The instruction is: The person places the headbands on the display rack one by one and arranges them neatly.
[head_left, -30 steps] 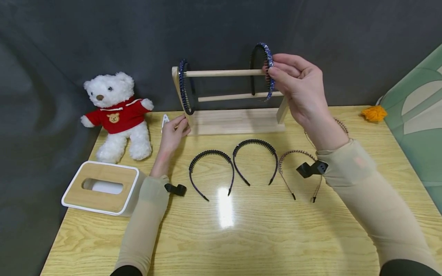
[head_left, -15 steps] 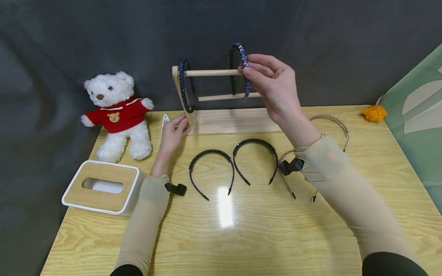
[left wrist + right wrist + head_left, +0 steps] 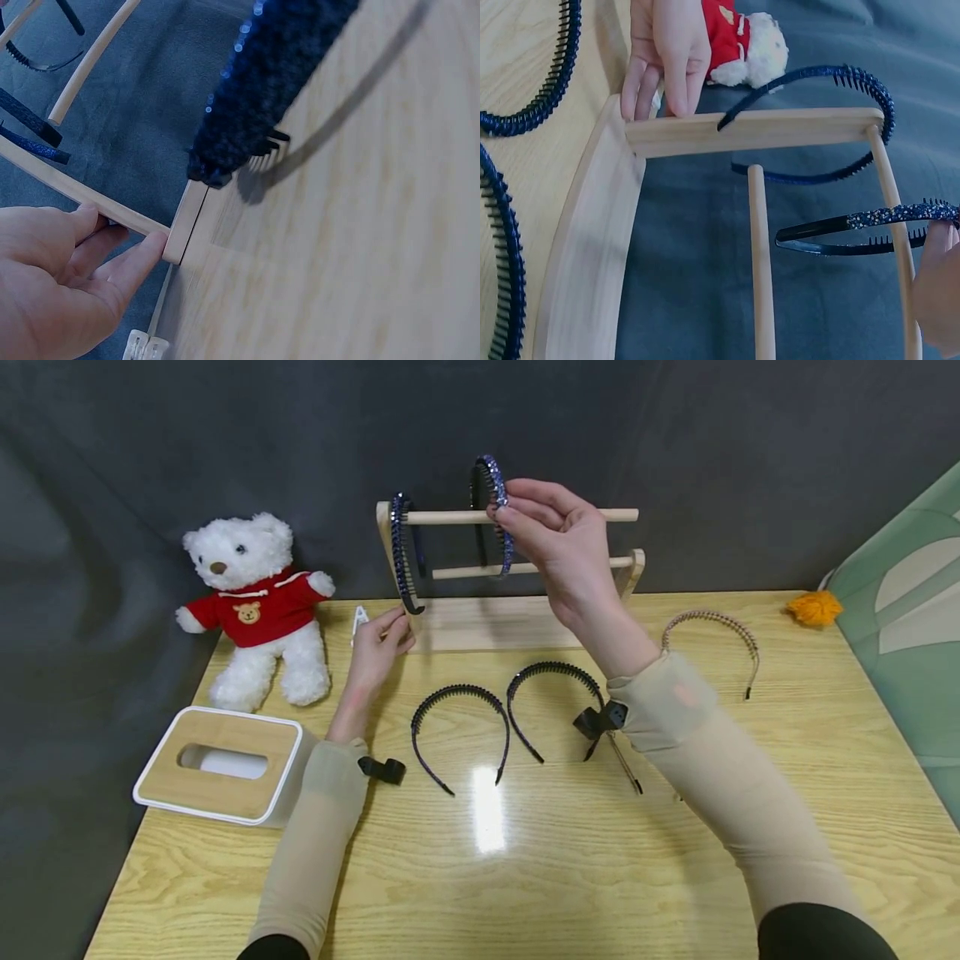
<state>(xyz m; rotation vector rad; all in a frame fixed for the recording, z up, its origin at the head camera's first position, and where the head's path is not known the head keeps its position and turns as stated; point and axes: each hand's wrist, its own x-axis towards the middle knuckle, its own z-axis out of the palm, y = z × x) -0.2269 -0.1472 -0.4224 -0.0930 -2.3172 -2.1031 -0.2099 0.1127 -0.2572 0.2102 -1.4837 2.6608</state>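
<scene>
In the head view my right hand (image 3: 566, 543) pinches a blue glittery headband (image 3: 492, 474) between thumb and fingers. The band hangs around the upper rod of a wooden headband rack (image 3: 487, 625), right of its middle. Another blue headband (image 3: 400, 547) hangs on the same rod against the left upright, and looms large in the left wrist view. My left hand (image 3: 377, 647) grips the foot of the left upright; the left wrist view shows its thumb and fingers on the wood. The right wrist view shows the held headband (image 3: 877, 217) around the rod, its ends free.
Two dark toothed headbands (image 3: 459, 692) (image 3: 551, 667) lie before the rack. A brown beaded headband (image 3: 712, 614) lies to the right, and another is mostly behind my right arm. A white teddy bear (image 3: 258, 618), a tissue box (image 3: 225, 764) and an orange pompom (image 3: 813, 607) stand around.
My right hand has moved left along the upper rod with the glittery headband, uncovering the rack's right end. The left hand has stayed at the upright.
</scene>
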